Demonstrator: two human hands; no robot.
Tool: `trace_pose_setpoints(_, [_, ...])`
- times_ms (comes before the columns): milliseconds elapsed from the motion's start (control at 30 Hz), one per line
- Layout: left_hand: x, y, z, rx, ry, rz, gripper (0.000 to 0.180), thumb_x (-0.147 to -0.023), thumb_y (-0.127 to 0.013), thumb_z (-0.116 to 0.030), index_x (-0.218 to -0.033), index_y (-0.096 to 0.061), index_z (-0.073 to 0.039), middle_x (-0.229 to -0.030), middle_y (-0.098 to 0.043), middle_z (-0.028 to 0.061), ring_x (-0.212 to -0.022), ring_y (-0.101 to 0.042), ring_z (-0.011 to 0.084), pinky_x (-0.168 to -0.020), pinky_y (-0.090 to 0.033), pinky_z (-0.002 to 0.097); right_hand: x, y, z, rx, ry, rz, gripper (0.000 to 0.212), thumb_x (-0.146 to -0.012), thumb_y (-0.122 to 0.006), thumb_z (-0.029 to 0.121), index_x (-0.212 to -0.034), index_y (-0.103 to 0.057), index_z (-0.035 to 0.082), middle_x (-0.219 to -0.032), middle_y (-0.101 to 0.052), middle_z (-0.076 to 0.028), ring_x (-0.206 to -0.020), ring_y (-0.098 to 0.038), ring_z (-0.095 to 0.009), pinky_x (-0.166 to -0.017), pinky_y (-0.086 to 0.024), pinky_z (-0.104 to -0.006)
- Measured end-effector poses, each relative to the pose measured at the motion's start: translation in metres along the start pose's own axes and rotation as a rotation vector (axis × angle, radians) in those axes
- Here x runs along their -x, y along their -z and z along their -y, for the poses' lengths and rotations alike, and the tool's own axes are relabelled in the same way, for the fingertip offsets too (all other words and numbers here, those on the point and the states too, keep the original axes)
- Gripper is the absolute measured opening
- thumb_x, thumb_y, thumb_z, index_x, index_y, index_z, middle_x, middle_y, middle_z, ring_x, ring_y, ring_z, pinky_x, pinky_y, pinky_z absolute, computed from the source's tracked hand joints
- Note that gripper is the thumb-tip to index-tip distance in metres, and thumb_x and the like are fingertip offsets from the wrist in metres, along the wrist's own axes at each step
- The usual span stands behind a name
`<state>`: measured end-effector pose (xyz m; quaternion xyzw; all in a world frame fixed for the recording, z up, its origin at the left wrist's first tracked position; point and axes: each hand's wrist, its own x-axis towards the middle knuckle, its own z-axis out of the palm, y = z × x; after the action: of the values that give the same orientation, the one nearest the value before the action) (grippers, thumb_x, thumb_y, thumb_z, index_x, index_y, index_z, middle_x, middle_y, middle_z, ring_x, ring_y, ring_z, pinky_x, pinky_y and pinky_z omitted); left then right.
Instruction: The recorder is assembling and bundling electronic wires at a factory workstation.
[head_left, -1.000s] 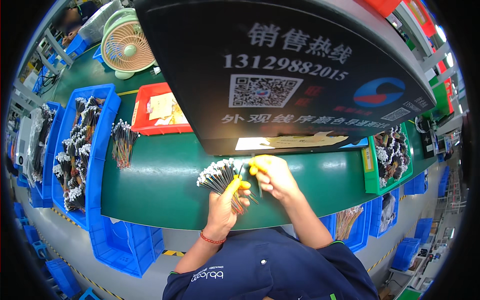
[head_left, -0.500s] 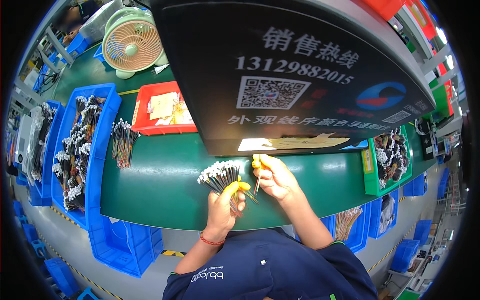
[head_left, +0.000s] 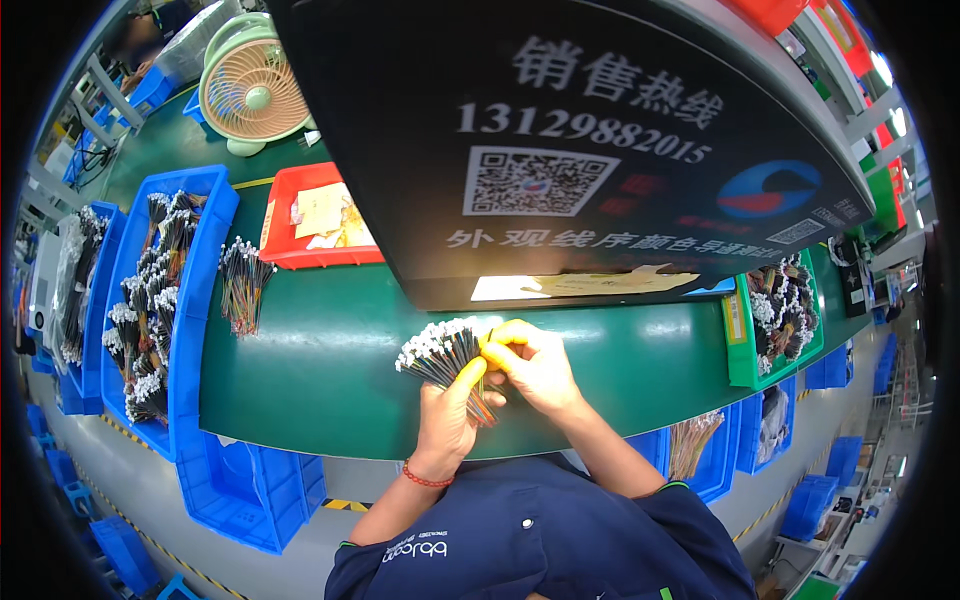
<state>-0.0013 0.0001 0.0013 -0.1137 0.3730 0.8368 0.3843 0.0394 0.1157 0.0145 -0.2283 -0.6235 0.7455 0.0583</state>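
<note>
In the head view I watch two hands meet over the green desk point(head_left: 310, 370), close to the middle of its near edge and in front of a big black box point(head_left: 400, 200). The left hand point(head_left: 445, 430) is wrapped round a bundle of wires point(head_left: 455, 362), thumb across it, with the white connectors point(head_left: 437, 342) fanned toward the desk's far left corner and the thin tails pointing to the near edge. The right hand point(head_left: 540, 375) has thumb and forefinger drawn together at the bundle's right side; a dark strand seems to show at the tips, but whether they pinch it I cannot tell. Both hands wear yellow finger covers point(head_left: 468, 378), which should help with slippery wire. To my mind, handling this well means the left grip should be firm enough that nothing slides, yet loose enough to let one strand move without dragging its neighbours. The connectors are best held level, all facing one way, and the fingertips should work on one wire at a time, low on the strand, without tugging. A loose bunch point(head_left: 245, 288) lies by the desk's left edge, beside a blue bin point(head_left: 203, 270), safely apart.
</note>
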Motion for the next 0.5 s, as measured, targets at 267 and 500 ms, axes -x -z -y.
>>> trace_pose_setpoints(267, [0.000, 0.008, -0.002, -0.026, 0.040, 0.045, 0.013, -0.080, -0.053, -0.004, -0.092, -0.053, 0.000, -0.078, -0.059, 0.0100, -0.065, -0.058, 0.0169, -0.047, -0.049, 0.0251, -0.020, 0.032, -0.008, -0.844, -0.350, 0.136, 0.015, -0.084, -0.048, 0.018, -0.088, -0.050, 0.003, -0.074, -0.049, -0.001, -0.047, -0.034, -0.001, -0.032, -0.025, -0.0134])
trace_pose_setpoints(500, [-0.002, 0.007, -0.002, -0.033, 0.025, 0.027, 0.013, -0.081, -0.052, -0.004, -0.093, -0.053, 0.000, -0.079, -0.059, 0.0107, -0.067, -0.059, 0.0177, -0.048, -0.050, 0.0252, -0.018, 0.025, 0.002, -0.801, -0.386, 0.028, 0.015, -0.083, -0.049, 0.015, -0.087, -0.052, 0.000, -0.062, -0.048, -0.002, -0.043, -0.036, -0.004, -0.031, -0.029, -0.0142])
